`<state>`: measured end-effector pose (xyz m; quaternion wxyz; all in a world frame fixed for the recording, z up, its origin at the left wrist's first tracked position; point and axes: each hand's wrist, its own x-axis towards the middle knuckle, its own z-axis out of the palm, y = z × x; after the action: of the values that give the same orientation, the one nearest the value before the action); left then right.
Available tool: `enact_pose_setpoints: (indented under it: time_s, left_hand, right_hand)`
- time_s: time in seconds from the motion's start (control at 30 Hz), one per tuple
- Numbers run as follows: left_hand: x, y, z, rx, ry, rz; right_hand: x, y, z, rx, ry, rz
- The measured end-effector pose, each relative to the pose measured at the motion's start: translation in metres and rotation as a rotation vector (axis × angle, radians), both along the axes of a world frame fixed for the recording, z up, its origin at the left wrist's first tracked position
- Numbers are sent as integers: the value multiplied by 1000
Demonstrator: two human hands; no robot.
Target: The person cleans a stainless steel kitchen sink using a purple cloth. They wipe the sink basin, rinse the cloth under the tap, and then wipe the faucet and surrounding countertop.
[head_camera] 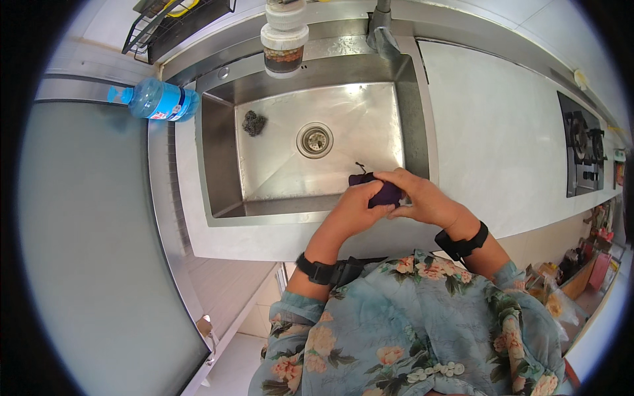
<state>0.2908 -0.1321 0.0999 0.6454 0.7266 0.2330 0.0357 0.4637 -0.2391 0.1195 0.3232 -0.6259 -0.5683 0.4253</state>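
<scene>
A dark purple item [384,195], perhaps a cloth pouch, is between my two hands over the front right part of the stainless steel sink [277,173]. My left hand [357,205] grips it from the left, with thumb and fingertips on it. From the right, my right hand [421,194] holds the same item. A thin dark cord [361,166] sticks out from its far side. The hands partly cover the item, so its exact kind cannot be told. A steel wool scourer [254,123] lies on the sink floor at the left, away from both hands.
The faucet [383,37] stands behind the sink, beside lidded jars [283,47] at the back edge. A blue pump bottle [163,100] is at the left rim. White countertop [495,133] extends right to a gas stove [584,143]. A wire rack [163,29] is at upper left.
</scene>
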Motion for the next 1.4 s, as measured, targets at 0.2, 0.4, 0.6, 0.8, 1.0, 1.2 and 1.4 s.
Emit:
enact_pose_setpoints:
  time_s: [0.2,0.4,0.6,0.8,1.0,1.2,1.4]
  left_hand:
    - [-27,6,-8,216,81,52]
    - [-78,40,-28,72,76,357]
    - [-102,46,-33,-277,-8,375]
    - [-84,41,-39,-607,-35,292]
    - [-52,42,-44,-1298,-124,236]
    - [-25,67,-55,-1487,-476,359]
    - [-45,95,-52,-1166,-152,527]
  right_hand:
    - [-16,-10,-10,0,-217,-53]
    - [-9,-13,3,61,-33,-442]
    - [-8,-4,26,18,-43,-610]
    - [-19,21,57,112,-42,-660]
    - [-54,33,82,293,-193,-466]
    - [-109,25,79,291,-111,54]
    - [-108,23,63,145,34,89]
